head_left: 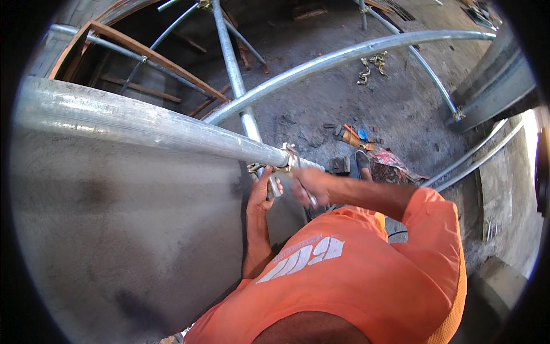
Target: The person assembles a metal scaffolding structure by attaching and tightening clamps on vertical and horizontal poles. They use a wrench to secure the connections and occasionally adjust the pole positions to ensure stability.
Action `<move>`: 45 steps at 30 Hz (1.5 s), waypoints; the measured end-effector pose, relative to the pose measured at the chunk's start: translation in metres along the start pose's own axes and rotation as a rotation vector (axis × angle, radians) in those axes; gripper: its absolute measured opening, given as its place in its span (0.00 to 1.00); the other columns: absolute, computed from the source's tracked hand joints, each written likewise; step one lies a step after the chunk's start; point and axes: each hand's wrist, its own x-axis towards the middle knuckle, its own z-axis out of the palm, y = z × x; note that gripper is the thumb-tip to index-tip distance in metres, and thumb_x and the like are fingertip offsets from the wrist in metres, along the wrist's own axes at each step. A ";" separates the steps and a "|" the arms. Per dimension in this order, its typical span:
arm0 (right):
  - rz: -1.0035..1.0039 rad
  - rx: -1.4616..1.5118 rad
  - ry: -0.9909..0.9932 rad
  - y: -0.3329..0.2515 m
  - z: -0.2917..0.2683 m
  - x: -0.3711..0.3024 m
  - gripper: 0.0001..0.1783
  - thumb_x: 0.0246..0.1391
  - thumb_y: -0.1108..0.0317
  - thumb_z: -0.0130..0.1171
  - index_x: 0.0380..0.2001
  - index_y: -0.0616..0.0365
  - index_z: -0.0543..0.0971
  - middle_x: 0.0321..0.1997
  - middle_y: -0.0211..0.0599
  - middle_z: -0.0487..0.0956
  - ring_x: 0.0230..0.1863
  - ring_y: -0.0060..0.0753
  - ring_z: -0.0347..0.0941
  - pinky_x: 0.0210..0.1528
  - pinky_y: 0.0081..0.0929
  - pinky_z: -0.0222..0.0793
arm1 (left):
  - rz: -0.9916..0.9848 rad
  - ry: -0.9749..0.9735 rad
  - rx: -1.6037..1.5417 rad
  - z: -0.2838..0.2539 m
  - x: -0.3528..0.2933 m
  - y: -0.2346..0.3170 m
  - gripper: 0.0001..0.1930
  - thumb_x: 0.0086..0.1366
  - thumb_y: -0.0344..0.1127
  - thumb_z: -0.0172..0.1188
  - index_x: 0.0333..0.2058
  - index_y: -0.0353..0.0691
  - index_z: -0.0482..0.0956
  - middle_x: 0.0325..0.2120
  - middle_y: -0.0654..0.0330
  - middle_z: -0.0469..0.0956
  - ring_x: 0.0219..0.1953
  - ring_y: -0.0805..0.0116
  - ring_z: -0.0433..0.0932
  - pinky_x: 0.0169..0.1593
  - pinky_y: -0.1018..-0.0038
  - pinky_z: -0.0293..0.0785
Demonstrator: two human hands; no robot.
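A scaffold coupler (283, 162) clamps the thick horizontal scaffold pipe (143, 123) near its right end. Just under it, my left hand (262, 194) is closed round the lower stub of the crossing pipe (274, 188), thumb up by the coupler. My right hand (312, 184) is shut on a slim metal hand tool (312, 200) beside the coupler. Motion smears this hand, and only a short shiny end of the tool shows below the fist, so its exact kind is hidden.
A long pipe (344, 55) crosses ahead, with an upright pipe (229, 63) behind the coupler. A grey wall (126, 229) borders my left. Loose couplers (372, 66), an orange-handled tool (351, 132) and a torn sack (395, 163) lie on the floor. A wide column (495, 80) stands right.
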 end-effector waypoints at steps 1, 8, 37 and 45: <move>0.022 0.086 0.083 -0.013 0.022 -0.004 0.10 0.65 0.66 0.43 0.28 0.54 0.65 0.18 0.25 0.64 0.14 0.24 0.59 0.16 0.31 0.59 | -0.024 -0.006 -0.025 0.001 0.001 0.000 0.18 0.66 0.51 0.63 0.43 0.44 0.74 0.21 0.62 0.76 0.19 0.70 0.77 0.22 0.72 0.75; -0.189 0.239 0.243 -0.009 0.013 -0.032 0.07 0.64 0.67 0.41 0.34 0.58 0.65 0.18 0.31 0.66 0.15 0.31 0.62 0.17 0.37 0.61 | -0.020 -0.018 -0.031 0.001 -0.002 0.002 0.19 0.65 0.52 0.64 0.42 0.44 0.74 0.21 0.61 0.76 0.19 0.70 0.77 0.22 0.72 0.75; -0.820 -1.506 0.549 -0.002 -0.141 0.099 0.13 0.60 0.73 0.46 0.48 0.60 0.68 0.38 0.56 0.75 0.42 0.63 0.75 0.48 0.50 0.70 | -0.028 0.043 0.020 0.003 -0.004 0.004 0.18 0.64 0.53 0.65 0.43 0.47 0.76 0.22 0.63 0.77 0.20 0.72 0.78 0.24 0.73 0.77; -0.399 -1.004 0.243 0.033 -0.046 0.024 0.12 0.60 0.72 0.42 0.22 0.58 0.70 0.21 0.36 0.71 0.19 0.34 0.68 0.22 0.35 0.63 | -0.029 0.025 0.006 0.000 -0.001 0.000 0.18 0.64 0.53 0.65 0.42 0.48 0.76 0.22 0.64 0.76 0.19 0.72 0.77 0.23 0.74 0.77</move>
